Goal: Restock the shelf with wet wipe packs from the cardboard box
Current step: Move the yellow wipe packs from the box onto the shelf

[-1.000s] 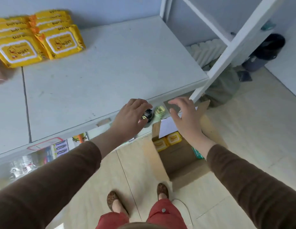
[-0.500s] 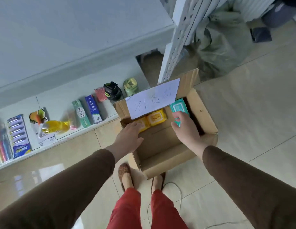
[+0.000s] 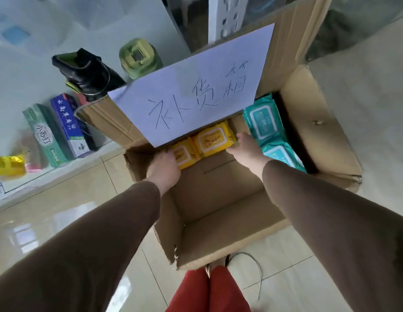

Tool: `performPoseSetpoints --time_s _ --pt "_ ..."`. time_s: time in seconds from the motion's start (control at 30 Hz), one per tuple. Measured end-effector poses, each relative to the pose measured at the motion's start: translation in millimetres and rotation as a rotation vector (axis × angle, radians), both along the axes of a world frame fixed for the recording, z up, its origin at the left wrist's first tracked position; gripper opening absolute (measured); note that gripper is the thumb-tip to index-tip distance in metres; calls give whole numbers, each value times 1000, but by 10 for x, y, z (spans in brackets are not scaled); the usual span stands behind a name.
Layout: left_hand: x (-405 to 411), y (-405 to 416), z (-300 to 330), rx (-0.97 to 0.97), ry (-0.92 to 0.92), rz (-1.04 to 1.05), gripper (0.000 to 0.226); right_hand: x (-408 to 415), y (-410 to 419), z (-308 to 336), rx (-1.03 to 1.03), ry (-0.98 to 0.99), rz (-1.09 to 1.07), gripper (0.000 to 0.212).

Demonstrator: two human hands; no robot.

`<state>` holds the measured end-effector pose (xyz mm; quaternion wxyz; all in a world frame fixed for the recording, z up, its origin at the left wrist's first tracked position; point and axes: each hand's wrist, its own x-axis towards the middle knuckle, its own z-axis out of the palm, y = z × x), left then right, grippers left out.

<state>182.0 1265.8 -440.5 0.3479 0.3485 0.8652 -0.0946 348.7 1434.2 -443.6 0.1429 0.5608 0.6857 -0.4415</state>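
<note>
— While both arms reach in, where are the yellow wipe packs (image 3: 211,141)?

— Side by side at the far end of the cardboard box (image 3: 313,131), under the handwritten paper sign (image 3: 196,86).

— And the hands?

— The left hand (image 3: 164,168) grips the left pack's edge; the right hand (image 3: 246,147) touches the right pack's end, though I cannot tell whether its fingers are clamped on it.

— Anything else?

— Teal packs (image 3: 263,124) just right, toothpaste boxes (image 3: 58,131) on the low shelf (image 3: 61,167).

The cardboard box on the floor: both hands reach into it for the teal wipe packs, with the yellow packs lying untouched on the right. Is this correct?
Not quite. In the head view both hands, left hand and right hand, reach into the brown cardboard box for the yellow wipe packs; the teal wipe packs lie untouched on the right.
</note>
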Motion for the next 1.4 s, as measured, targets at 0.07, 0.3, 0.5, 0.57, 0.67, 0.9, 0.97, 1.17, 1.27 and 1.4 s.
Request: performPoseSetpoints --time_s 0.07,0.3,0.5,0.57,0.67,0.9,0.97,1.17,1.27,1.4 --pt "10 28 -253 -29 61 -35 48 -54 78 -265 3 -19 32 64" --pt "142 3 -832 57 316 -139 51 -201 180 -826 -25 35 -70 85" --pt "86 51 -874 -54 199 -20 79 -285 189 -951 -295 155 -350 102" --pt "36 75 -841 -141 159 -11 76 -283 153 -884 -387 205 -430 77" --pt "87 34 -682 -117 -13 157 64 -178 62 -684 -450 259 -507 49" --pt "378 -178 519 121 -195 361 56 296 -172 689 -489 416 -525 36" --pt "381 -239 1062 173 -205 346 46 358 -229 1226 -469 429 -510 30" --pt "-10 -610 3094 305 -115 227 59 59 -528 3220 -379 544 -345 35" --pt "-346 -939 4044 375 -24 170 66 -301 -775 4165 -372 666 -259 34" --pt "-965 -1478 5109 505 -2 211 59 -957 -1192 5120 -347 804 -143 39"
